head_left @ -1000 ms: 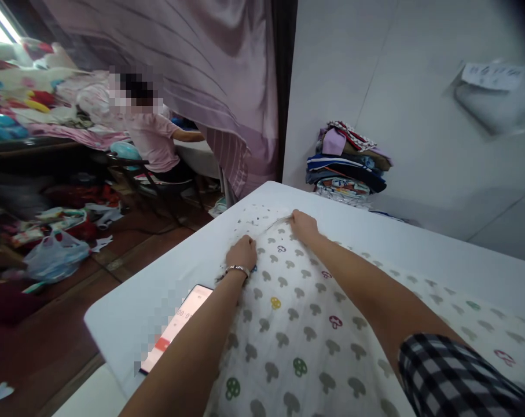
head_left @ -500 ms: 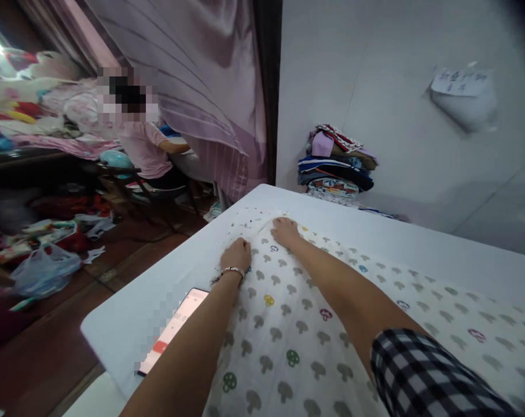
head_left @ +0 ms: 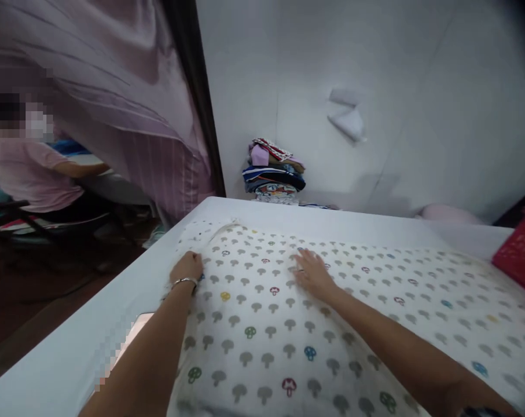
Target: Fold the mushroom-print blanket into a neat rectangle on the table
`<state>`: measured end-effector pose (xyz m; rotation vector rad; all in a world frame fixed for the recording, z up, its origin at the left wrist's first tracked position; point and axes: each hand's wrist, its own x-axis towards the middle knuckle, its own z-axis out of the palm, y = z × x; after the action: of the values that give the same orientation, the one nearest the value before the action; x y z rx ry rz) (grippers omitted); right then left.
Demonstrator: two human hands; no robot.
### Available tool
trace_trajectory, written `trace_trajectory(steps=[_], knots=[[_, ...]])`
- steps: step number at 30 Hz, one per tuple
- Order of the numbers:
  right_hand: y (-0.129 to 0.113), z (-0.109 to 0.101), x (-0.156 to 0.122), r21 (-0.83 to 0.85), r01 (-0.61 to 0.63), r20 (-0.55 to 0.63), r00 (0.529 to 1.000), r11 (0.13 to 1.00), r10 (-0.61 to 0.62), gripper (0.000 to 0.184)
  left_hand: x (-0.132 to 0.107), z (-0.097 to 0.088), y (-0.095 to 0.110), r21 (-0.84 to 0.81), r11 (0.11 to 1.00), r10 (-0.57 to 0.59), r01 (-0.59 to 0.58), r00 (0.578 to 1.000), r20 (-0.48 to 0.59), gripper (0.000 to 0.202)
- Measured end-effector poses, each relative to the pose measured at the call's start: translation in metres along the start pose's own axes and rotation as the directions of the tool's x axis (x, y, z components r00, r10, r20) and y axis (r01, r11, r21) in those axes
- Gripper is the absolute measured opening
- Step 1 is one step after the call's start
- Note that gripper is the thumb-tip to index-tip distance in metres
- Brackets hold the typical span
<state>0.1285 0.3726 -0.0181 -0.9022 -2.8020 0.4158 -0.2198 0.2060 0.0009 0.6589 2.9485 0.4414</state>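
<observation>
A white cloth printed with small mushrooms lies spread over a white table. My left hand, with a bracelet on its wrist, rests at the cloth's left edge; its fingers are curled on the fabric. My right hand lies flat on the cloth a little right of the left one, fingers stretched out and slightly smeared by motion.
A phone lies on the table by my left forearm. Folded clothes are stacked against the white wall behind the table. A red basket shows at the right edge. A person in a pink shirt sits at left beside a purple curtain.
My view has swung right. My right hand left the cloth's far left corner and slid rightward across the fabric, flattening out. My left hand stays at the left edge.
</observation>
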Motion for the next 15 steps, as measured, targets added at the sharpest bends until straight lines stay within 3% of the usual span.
trace_trajectory(steps=[3,5,11,15], knots=[[0.069,-0.008,-0.019,-0.133,-0.276,-0.001,0.961,0.952,0.278,0.057,0.003,-0.003,0.001,0.007,1.0,-0.008,0.007,1.0,0.009,0.034],[0.097,-0.007,-0.026,-0.176,-0.357,0.015,0.931,0.918,0.365,0.057,0.007,-0.003,0.002,0.005,1.0,-0.016,0.016,1.0,0.0,0.034],[0.11,0.0,-0.022,-0.212,-0.321,-0.035,0.946,0.923,0.321,0.061,0.013,0.002,-0.001,-0.03,0.999,-0.03,0.027,0.993,-0.116,0.034],[0.114,-0.003,-0.009,-0.224,-0.381,0.01,0.919,0.897,0.393,0.063,0.015,0.001,-0.002,-0.009,0.999,-0.054,0.054,0.997,-0.06,0.036]])
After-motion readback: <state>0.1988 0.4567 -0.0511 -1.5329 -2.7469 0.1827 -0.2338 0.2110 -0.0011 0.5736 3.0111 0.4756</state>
